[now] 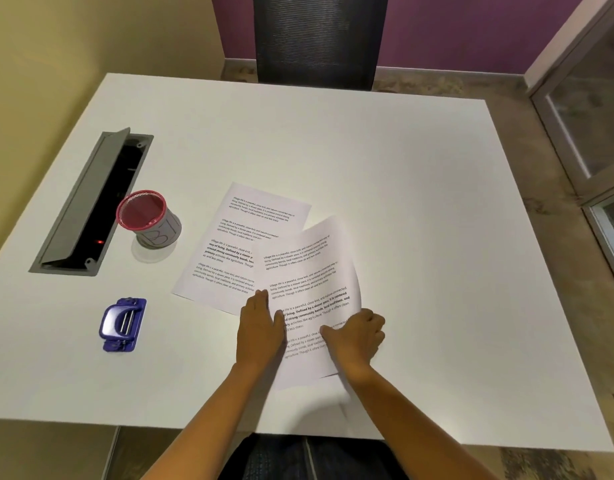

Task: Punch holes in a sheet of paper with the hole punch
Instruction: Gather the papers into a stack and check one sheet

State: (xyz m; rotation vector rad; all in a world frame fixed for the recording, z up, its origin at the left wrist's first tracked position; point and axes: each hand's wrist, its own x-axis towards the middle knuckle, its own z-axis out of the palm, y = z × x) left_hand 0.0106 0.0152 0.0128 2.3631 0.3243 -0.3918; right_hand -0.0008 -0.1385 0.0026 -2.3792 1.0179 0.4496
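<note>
Two printed sheets lie on the white table (402,202). The upper sheet (309,278) is lifted and curled at its near end, overlapping the lower sheet (229,251), which lies flat. My right hand (359,336) pinches the upper sheet's near right edge. My left hand (260,327) rests flat with fingers extended along that sheet's left edge, touching the paper. The blue hole punch (122,323) sits apart at the left, near the front edge, with neither hand on it.
A red-rimmed mesh cup (148,218) stands left of the sheets. Behind it, a grey cable hatch (91,202) is set into the table with its lid up. A black mesh chair (319,39) stands at the far side. A glass door (589,126) is at right.
</note>
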